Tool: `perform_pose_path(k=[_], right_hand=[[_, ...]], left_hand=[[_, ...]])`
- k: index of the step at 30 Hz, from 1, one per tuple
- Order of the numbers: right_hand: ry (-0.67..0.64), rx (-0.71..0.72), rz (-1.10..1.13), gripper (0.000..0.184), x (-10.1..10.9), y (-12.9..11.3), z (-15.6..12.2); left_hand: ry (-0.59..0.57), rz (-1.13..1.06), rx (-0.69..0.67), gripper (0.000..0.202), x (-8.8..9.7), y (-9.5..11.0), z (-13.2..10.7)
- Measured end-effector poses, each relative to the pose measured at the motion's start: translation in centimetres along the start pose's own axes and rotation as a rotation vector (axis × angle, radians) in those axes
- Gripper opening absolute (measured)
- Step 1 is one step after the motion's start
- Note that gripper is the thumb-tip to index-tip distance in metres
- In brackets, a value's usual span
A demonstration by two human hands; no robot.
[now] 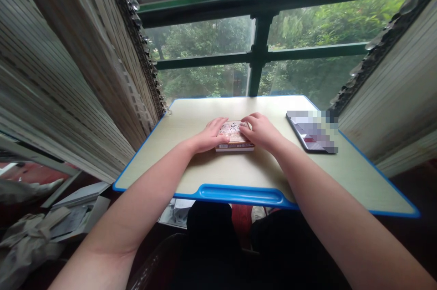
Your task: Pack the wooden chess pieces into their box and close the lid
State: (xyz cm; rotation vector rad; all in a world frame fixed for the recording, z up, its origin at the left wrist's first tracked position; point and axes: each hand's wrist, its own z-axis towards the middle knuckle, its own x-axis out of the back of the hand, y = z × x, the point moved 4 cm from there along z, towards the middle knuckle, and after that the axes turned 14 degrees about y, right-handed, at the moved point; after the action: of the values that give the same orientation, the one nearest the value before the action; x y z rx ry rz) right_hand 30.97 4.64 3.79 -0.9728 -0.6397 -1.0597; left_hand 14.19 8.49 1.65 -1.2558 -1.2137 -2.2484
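Note:
A small printed box (235, 134) with dark lettering and drawings on its pale lid lies flat on the light wood-look table (177, 162). My left hand (212, 135) grips its left side, the thumb along the near edge and the fingers reaching over the far left corner. On the opposite side, my right hand (260, 129) holds the box, with thumb and fingers resting on the lid's right part. Parts of the box's sides are hidden under both hands. A white lower edge and a barcode-like label show on its front.
A tablet or large phone (309, 142), partly pixelated, lies on the table's right side. A blue rim and a moulded blue pen groove (241, 193) edge the table. Behind it stands a window with a green frame (259, 53). Curtains (85, 53) hang at both sides.

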Motion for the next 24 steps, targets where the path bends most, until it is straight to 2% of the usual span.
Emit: perform_pose_path(k=[6,11,16,24], right_hand=[[-0.101,-0.037,0.037,0.036,-0.39,-0.18,-0.08],[-0.165,-0.064,0.066,0.042,-0.1,-0.53,-0.31],[-0.281,-0.066,0.057,0.047,-0.19,-0.86,-0.6],[-0.266,-0.06,0.058,0.048,-0.47,-1.01,-0.69]], left_hand=[[-0.003,0.055,-0.047,0.077,0.17,0.26,-0.01],[-0.022,0.068,-0.076,0.074,0.13,0.36,0.01],[-0.043,0.079,-0.049,0.073,0.04,0.3,-0.06],[-0.063,0.084,-0.011,0.074,-0.06,0.09,0.03]])
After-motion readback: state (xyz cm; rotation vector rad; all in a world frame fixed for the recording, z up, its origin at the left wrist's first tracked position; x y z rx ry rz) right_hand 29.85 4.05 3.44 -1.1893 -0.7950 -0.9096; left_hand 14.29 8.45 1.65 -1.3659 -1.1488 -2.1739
